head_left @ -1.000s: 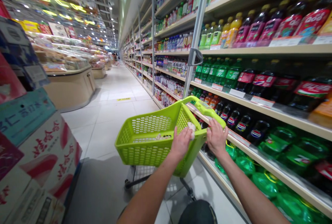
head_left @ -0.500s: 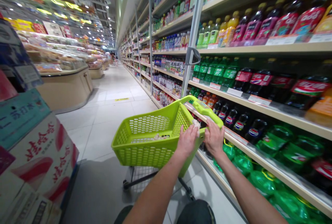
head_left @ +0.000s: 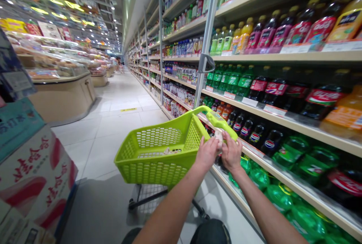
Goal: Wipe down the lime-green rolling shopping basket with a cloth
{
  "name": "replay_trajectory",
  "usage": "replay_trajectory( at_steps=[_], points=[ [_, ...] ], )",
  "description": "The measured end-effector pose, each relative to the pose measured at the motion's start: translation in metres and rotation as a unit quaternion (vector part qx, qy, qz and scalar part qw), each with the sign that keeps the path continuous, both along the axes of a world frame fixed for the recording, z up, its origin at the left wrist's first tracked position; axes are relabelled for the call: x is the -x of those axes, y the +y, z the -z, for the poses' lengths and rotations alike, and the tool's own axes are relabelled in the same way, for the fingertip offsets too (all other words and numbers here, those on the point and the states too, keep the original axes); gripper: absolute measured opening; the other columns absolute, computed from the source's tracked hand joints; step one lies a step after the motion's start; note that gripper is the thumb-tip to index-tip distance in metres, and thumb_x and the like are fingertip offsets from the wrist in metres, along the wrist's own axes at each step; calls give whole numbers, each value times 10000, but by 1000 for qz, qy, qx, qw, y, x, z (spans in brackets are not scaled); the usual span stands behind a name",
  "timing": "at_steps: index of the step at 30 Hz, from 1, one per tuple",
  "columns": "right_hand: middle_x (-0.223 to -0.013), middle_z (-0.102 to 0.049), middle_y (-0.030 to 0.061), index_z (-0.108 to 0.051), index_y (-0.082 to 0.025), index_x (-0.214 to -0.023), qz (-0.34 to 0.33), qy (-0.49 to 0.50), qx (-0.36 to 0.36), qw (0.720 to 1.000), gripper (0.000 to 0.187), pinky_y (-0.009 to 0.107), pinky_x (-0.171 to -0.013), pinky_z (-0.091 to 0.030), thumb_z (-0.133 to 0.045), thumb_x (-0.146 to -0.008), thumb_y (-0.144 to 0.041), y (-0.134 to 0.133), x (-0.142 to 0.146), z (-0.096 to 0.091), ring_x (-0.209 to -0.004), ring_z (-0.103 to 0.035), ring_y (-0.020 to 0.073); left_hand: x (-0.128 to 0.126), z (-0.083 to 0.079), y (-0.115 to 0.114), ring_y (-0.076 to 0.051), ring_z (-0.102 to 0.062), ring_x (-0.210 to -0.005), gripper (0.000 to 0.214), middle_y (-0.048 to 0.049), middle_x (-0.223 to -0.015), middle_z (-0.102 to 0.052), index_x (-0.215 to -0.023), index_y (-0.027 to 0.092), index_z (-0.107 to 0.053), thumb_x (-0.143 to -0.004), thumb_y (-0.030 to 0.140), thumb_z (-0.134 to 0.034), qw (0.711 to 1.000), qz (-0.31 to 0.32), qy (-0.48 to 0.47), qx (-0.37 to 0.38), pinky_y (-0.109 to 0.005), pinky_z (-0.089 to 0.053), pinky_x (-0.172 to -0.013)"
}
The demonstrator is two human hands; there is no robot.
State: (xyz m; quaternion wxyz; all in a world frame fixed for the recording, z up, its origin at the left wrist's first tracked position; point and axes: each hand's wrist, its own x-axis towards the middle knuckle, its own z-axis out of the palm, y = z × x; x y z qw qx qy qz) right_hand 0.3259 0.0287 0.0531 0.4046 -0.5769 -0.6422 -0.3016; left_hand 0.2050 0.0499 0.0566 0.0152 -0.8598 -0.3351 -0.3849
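Note:
A crumpled white tissue [head_left: 218, 134] is pinched in the fingers of my left hand [head_left: 207, 153], just beside the handle end of a green shopping cart [head_left: 154, 170]. My right hand [head_left: 232, 152] is closed against the same tissue from the other side, its fingertips close to the cart's green handle [head_left: 222, 121]. The two hands nearly touch, and they partly hide the tissue. Inside the basket, near its floor, lies a small pale item [head_left: 168, 151] whose kind I cannot make out.
Shelves of drink bottles [head_left: 256, 136] run along the right, close to the cart. A grey shelf-post bracket [head_left: 207, 63] sticks out above the handle. Stacked drink cartons [head_left: 31, 176] stand at the left. Further off is a rounded display counter [head_left: 63, 100] beside the tiled aisle [head_left: 113, 119].
My hands have come together around the tissue, the right one shifting from the handle end towards the left hand. The cart and shelves sit slightly further left in view.

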Motion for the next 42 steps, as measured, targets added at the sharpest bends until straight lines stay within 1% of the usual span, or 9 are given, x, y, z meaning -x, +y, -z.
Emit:
replay_trajectory(
  at_steps=[7,9,13,15,22,29,35,37,42],
  points=[
    [-1186,-554,96,-379,-172,-1268,13,2,0,1000,428,423,-983,-182,-285,-858,-252,0,7,-2,-1073,-503,202,93,46,6,-184,-519,-1078,305,-96,-1130,-595,-1126,175,-483,-844,182,-367,993,-114,-12,20,-473,-333,-979],
    [-1223,-525,101,-368,-171,-1276,0,-2,0,1000,431,441,-1003,-156,-282,-862,-259,3,18,-1,-1104,-482,201,92,43,4,-181,-513,-1087,308,-98,-1136,-590,-1126,170,-480,-838,173,-371,994,-107,-7,19,-470,-336,-979],
    [-1238,-511,110,-349,-150,-1288,-47,-25,19,998,435,431,-1024,-146,-267,-874,-257,8,39,4,-1131,-465,185,53,23,-1,-159,-471,-1138,318,-92,-1169,-572,-1152,158,-455,-849,186,-366,999,-48,10,4,-454,-310,-1006],
    [-1202,-542,106,-376,-148,-1274,-52,-40,33,997,423,419,-1028,-150,-281,-877,-259,8,41,6,-1107,-484,182,49,20,-1,-154,-473,-1137,312,-90,-1172,-572,-1148,164,-462,-856,192,-355,999,-44,13,4,-455,-302,-1011],
    [-1155,-577,96,-481,-162,-1199,-14,-60,67,996,371,446,-1028,-142,-338,-870,-257,7,44,3,-1092,-489,203,139,67,2,-184,-505,-1112,304,-110,-1156,-585,-1107,170,-513,-844,162,-360,986,-163,8,-19,-493,-271,-1010],
    [-1178,-568,73,-551,-192,-1131,-100,-109,129,980,337,446,-1037,-129,-375,-859,-285,4,102,19,-1139,-448,219,130,71,-1,-158,-508,-1110,305,-93,-1160,-586,-1114,187,-513,-856,182,-350,986,-158,9,-61,-468,-238,-1031],
    [-1167,-576,79,-562,-169,-1114,-85,-105,154,979,331,449,-1023,-166,-379,-858,-270,5,99,24,-1128,-460,231,200,85,-6,-189,-536,-1078,310,-109,-1155,-586,-1118,185,-513,-856,190,-348,971,-231,9,-60,-525,-132,-1045],
    [-1173,-569,92,-558,-165,-1116,-75,-89,154,981,334,483,-1018,-150,-377,-860,-280,5,107,23,-1128,-459,244,201,86,-8,-192,-535,-1079,310,-109,-1161,-582,-1111,189,-520,-852,188,-350,967,-247,6,-59,-525,-138,-1043],
    [-1170,-572,78,-562,-187,-1106,-116,-119,172,971,322,470,-1018,-158,-379,-861,-284,7,125,30,-1133,-457,233,164,80,-6,-177,-522,-1095,305,-100,-1171,-577,-1098,198,-529,-852,185,-349,975,-219,-4,-49,-514,-149,-1041]
  ],
)
